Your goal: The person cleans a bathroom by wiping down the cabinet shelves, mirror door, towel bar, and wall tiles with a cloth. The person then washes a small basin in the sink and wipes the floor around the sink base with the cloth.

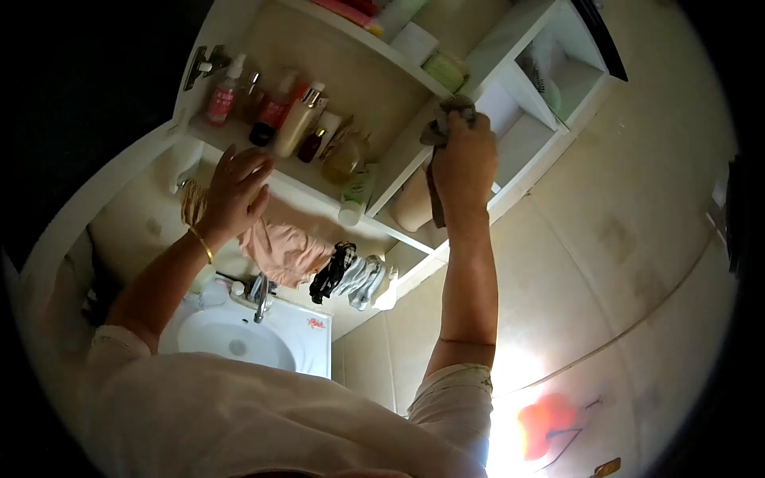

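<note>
My right hand (466,163) is wrapped round a crumpled grey-brown cloth (450,115), one end of which hangs below the fist. It is at the divider between the wide shelf and the side compartments of the white wall cabinet (542,16). My left hand (237,191), a gold bangle at its wrist, is by the front edge of the lower shelf, fingers loosely bent and apart, with nothing in them. Behind it stand a pink-labelled spray bottle (223,95), a cream pump bottle (300,123), a small dark bottle (311,146) and a round yellowish bottle (345,162).
A green-and-white tube (356,195) leans at the shelf's front edge. Beneath the cabinet hang a pink cloth (287,251) and several hair ties (335,271). Lower down is a white sink (235,338) with a metal faucet (261,296). The tiled wall (590,239) is at right.
</note>
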`<state>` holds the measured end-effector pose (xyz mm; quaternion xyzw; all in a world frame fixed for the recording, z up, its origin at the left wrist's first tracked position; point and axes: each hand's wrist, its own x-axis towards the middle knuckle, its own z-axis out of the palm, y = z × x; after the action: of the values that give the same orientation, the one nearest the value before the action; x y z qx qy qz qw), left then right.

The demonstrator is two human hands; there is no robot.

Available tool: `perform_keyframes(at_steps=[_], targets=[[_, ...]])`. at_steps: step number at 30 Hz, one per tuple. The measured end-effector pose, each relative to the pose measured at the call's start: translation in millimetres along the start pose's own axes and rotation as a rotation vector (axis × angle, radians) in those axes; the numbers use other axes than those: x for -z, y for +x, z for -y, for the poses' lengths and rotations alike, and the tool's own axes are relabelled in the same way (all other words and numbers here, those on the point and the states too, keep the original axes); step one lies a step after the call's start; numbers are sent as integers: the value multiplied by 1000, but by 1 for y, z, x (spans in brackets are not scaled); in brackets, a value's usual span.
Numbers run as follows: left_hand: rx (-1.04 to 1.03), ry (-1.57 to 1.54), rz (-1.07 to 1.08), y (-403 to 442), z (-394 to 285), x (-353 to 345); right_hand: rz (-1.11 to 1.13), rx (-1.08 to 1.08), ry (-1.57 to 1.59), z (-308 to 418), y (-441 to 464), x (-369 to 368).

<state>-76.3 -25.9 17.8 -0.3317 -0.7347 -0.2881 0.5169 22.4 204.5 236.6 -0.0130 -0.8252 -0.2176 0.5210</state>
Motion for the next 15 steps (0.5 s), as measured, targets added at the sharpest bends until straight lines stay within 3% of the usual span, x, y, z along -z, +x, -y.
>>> perform_keyframes(at_steps=[3,6,9,11,13,15], targets=[[0,-11,-18,2,-1,2,103,-16,5,0,17,14],[29,1,18,0,-1,1,58,-81,-52,11,15,12],[41,11,53,1,-2,5,161,-47,-27,27,-22,6],[7,27,45,-2,3,0,16,-92,361,14,-28,-5],[24,0,163,0,1,9,105,-32,411,14,-19,22],[46,-33,122,-13,-2,11,131,-102,568,15,-2,34]])
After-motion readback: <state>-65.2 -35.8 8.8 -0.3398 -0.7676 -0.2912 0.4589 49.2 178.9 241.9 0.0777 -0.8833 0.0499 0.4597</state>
